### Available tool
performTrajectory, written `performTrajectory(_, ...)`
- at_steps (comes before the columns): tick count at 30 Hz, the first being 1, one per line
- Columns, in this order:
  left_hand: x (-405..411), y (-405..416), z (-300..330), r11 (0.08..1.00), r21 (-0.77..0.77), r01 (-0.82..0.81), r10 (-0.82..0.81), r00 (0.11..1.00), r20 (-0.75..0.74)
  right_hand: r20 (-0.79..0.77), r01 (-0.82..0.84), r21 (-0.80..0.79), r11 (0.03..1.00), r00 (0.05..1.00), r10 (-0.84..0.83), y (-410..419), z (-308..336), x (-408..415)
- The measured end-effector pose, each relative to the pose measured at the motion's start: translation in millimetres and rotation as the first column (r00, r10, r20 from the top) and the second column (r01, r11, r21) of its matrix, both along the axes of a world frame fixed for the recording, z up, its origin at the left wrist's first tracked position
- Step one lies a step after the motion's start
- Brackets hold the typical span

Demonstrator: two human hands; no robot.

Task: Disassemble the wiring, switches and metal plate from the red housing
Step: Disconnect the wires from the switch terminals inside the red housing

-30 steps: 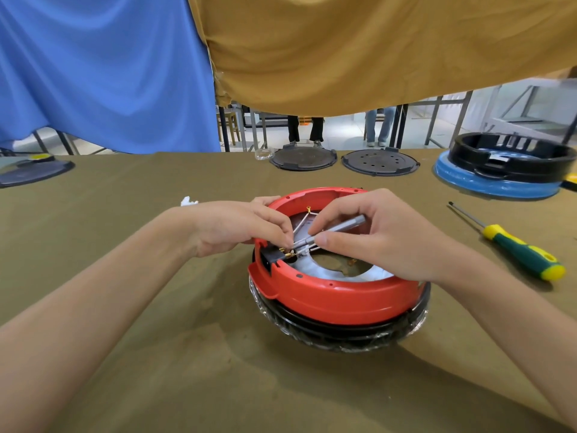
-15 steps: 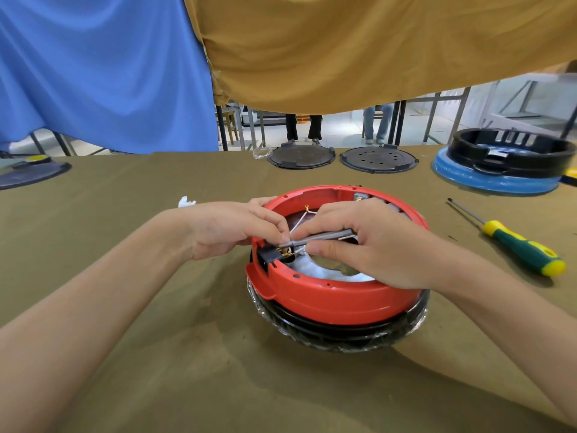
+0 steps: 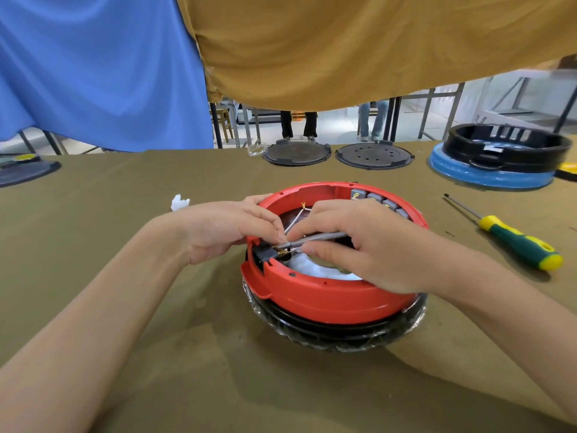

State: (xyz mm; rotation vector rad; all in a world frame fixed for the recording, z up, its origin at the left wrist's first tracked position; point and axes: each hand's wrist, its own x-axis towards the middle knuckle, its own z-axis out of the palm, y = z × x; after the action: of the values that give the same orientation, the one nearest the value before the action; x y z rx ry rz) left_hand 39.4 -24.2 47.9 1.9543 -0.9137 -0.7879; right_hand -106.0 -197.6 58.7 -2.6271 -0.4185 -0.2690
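Red housing (image 3: 327, 295): both hands working inside at its left rim.
Right hand (image 3: 368, 245) pinches a grey metal rod (image 3: 315, 240); left hand (image 3: 228, 229) pinches thin wires (image 3: 295, 220) at the black connector block (image 3: 263, 255). Housing sits mid-table (image 3: 156, 354); screwdriver (image 3: 515, 239) lies right.

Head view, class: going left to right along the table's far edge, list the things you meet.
Dark flat part at the left edge → plain dark disc → dark disc with holes → black ring on blue base.
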Motion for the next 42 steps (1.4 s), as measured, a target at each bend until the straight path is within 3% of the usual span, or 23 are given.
performTrajectory(5,-4,6,-2,0.999,-0.019,0.044,-0.044,0.999,-0.008,0.039,0.009,-0.354,0.935,0.999,0.006,20,8,-6)
performTrajectory(7,-4,4,-1,0.999,-0.002,0.036,-0.036,0.999,0.013,0.081,0.015,-0.408,0.913,0.997,0.020,28,6,-7)
performTrajectory(12,-2,9,-5,0.995,0.001,0.095,-0.095,0.993,0.069,0.175,0.055,-0.237,0.970,0.984,-0.013,37,-6,-15)
performTrajectory(16,-4,8,-4,0.999,-0.026,0.045,-0.044,0.999,0.030,0.277,0.087,-0.194,0.977,0.960,-0.031,37,-17,-20)
performTrajectory(23,1,9,-7,0.999,-0.004,0.044,-0.044,0.997,0.070,0.173,0.122,0.078,0.989,0.976,-0.134,33,-18,-16)
performTrajectory(25,-1,7,-5,0.999,0.009,0.035,-0.036,0.998,0.057,0.210,0.086,0.034,0.996,0.973,-0.091,36,-18,-18)
performTrajectory(31,-11,7,2,0.999,-0.020,0.030,-0.030,0.999,0.015,0.444,0.085,-0.304,0.949,0.894,0.063,46,-22,-20)
performTrajectory(37,-9,16,-5,0.995,0.007,0.098,-0.098,0.994,0.056,0.194,0.076,0.089,0.993,0.977,-0.092,34,-17,-18)
performTrajectory(42,-12,8,3,1.000,0.007,0.029,-0.029,0.999,0.023,0.371,0.108,-0.195,0.975,0.928,-0.028,45,-22,-23)
